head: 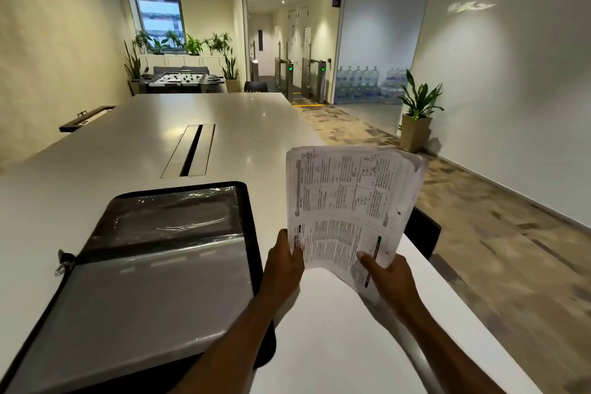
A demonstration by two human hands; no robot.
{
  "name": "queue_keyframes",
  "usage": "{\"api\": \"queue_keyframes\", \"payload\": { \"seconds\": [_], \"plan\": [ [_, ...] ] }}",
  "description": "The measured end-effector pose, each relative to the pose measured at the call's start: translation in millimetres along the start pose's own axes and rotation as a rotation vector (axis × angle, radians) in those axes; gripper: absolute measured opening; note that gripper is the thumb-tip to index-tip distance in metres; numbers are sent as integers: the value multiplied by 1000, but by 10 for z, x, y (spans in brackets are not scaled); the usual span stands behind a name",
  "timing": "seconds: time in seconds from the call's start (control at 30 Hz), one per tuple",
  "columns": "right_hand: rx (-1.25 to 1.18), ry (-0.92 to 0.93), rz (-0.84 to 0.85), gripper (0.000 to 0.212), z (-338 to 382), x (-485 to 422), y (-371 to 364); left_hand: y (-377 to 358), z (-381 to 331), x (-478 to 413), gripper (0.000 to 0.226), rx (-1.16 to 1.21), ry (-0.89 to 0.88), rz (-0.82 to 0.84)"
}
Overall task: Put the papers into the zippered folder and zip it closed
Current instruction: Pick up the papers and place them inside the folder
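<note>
Papers (348, 201), one stack, are gripped at the bottom edge by two hands, left hand (283, 262) and right hand (388, 275), beside one open folder (153, 265) on the table (128, 137).

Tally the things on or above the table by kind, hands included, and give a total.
Zippered folder, lying open on the table: 1
Stack of papers, held above the table: 1
Hands, left hand and right hand, both gripping the papers: 2
Total: 4
</note>
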State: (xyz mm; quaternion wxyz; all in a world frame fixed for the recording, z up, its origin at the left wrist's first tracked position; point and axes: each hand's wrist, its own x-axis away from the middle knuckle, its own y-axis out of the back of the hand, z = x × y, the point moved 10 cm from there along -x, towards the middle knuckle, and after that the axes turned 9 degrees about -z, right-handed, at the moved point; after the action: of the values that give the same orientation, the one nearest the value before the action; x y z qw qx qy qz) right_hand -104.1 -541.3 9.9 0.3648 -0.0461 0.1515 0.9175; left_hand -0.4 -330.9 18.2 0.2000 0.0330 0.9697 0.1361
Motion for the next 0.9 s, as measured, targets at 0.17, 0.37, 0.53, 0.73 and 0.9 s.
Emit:
{"api": "queue_keyframes", "payload": {
  "seconds": [0.17, 0.37, 0.53, 0.73, 0.9],
  "plan": [
    [-114, 15, -27, 15, 179, -118, 144, 69, -124, -169, 17, -99, -36, 6],
    [-102, -169, -84, 17, -112, -238, 135, 250, -122, -230, 36, -257, -5, 23],
    [-362, -406, -193, 30, -464, 6, 19, 892, 127, 46, 40, -728, 20, -243],
    [-401, -431, -215, 38, -353, 310, -172, 949, 638, 409, 36, -1005, 154, -90],
    [-375, -423, -174, 36, -270, 420, -398, 1080, 531, 380, 25, -979, 80, -161]
  ]
}}
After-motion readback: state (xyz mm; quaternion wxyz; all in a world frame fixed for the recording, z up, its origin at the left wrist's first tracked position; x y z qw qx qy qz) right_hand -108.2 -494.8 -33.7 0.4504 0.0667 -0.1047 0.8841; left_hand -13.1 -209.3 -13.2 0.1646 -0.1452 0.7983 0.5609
